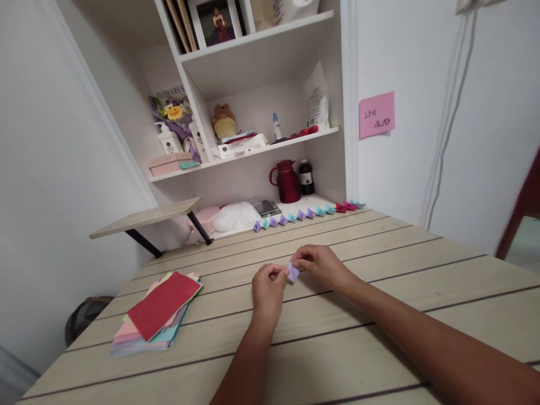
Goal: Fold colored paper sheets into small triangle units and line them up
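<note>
A small folded lilac paper piece [292, 272] is pinched between both my hands just above the wooden table [379, 315]. My left hand [268, 288] is closed on its left side, and my right hand [321, 264] is closed on its right side. A stack of coloured paper sheets [156, 312] with a red sheet on top lies at the table's left. Along the table's far edge runs a row of several small folded paper shapes [307, 214], purple, blue and red.
White shelves [270, 147] behind the table hold a red jug [287, 181], a dark bottle [306, 177], lotion bottles, boxes and a soft toy. A small tilted wooden stand [147, 218] sits at the back left. A pink note [377, 115] is stuck on the right wall.
</note>
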`<state>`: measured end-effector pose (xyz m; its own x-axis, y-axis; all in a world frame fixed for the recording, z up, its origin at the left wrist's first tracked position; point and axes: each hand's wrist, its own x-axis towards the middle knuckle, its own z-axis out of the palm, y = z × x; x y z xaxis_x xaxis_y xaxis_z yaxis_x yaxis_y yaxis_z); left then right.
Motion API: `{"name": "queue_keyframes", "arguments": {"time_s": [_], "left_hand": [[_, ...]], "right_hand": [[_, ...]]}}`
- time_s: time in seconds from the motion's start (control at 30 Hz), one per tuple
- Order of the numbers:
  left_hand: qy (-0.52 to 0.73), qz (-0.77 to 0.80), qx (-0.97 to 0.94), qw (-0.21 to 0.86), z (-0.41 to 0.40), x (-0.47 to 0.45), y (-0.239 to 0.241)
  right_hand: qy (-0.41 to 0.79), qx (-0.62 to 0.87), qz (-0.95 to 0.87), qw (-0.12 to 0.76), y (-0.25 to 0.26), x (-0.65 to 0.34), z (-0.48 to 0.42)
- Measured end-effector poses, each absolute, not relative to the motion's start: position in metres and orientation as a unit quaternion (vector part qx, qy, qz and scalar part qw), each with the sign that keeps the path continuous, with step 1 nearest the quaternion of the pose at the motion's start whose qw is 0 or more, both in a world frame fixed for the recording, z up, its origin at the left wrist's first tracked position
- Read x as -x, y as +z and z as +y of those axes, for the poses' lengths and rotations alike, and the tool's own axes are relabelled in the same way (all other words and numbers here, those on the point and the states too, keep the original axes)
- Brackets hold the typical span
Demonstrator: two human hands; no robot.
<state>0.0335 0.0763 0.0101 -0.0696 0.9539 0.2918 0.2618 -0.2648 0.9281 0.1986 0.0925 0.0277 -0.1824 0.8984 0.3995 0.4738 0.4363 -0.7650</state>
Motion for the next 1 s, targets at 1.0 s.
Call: {"name": "queue_keyframes", "arguments": {"time_s": [1.0], "left_hand": [[0.465, 0.537, -0.697, 0.098, 0.064, -0.039, 0.022]], "right_hand": [[0.052, 0.500, -0.794, 0.342, 0.033, -0.193, 0.082]]}}
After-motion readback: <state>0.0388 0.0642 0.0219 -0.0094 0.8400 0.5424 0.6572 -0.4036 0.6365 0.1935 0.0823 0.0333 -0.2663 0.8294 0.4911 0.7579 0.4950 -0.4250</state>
